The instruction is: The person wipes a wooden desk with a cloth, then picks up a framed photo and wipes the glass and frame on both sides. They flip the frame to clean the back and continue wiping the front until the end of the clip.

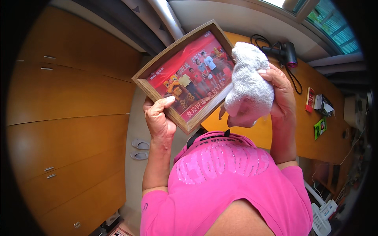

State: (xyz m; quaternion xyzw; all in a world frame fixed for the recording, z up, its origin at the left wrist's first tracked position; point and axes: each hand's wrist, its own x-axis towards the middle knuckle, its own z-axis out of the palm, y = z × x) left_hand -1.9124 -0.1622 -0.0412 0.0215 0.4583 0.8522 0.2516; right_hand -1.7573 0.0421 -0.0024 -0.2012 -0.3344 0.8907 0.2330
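Observation:
A wooden picture frame [199,117] with a red group photo inside is held up, tilted, in front of my chest. My left hand [160,117] grips its lower left corner, thumb on the front edge and fingers behind. In my right hand [280,88] is a light grey towel [252,76], bunched up, with the thumb pressed on its front. The cloth lies against the right side of the frame and covers part of that edge. Some fingertips show below it, by the lower right edge of the frame.
A wooden desk [319,147] on the right bears a dark hair dryer [290,55] with its cord, a red-and-white remote-like object [310,99] and a green packet [320,128]. Wooden cabinets [71,90] line the left. Slippers [140,144] lie on the floor; a white fan [322,220] stands lower right.

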